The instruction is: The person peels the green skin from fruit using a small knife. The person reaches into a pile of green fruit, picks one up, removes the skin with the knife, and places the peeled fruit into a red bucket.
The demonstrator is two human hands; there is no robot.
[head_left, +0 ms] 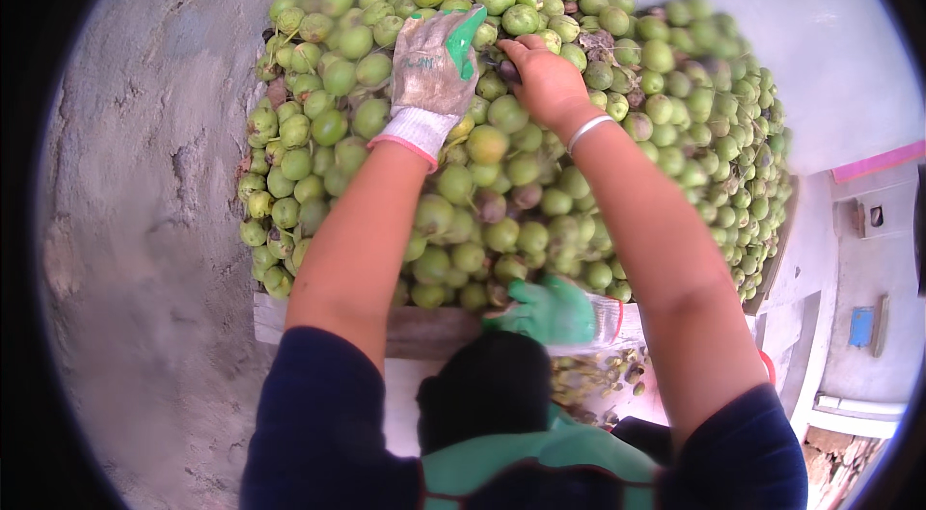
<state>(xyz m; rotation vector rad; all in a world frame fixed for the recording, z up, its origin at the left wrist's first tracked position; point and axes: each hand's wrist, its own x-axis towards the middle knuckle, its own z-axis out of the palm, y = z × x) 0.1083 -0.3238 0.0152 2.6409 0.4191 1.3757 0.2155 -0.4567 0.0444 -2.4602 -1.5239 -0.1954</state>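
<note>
A heap of round green fruits (485,146) lies beneath both my hands. My left hand (434,62) wears a soiled white glove with a green thumb and reaches onto the far part of the heap. Its other fingers point down and are hidden behind the back of the glove. Bare, with a white bracelet at the wrist, my right hand (547,81) is to the right of it. Its fingers are closed at a small dark brown thing (508,71), whose kind I cannot make out. Some fruits around are yellowish or browned.
At the heap's near side runs a wooden board (424,335). A green-coated glove (555,310) with a white cuff lies over it, no arm visible in it. More fruits (584,380) show below the board. A rough grey wall (164,211) stands left.
</note>
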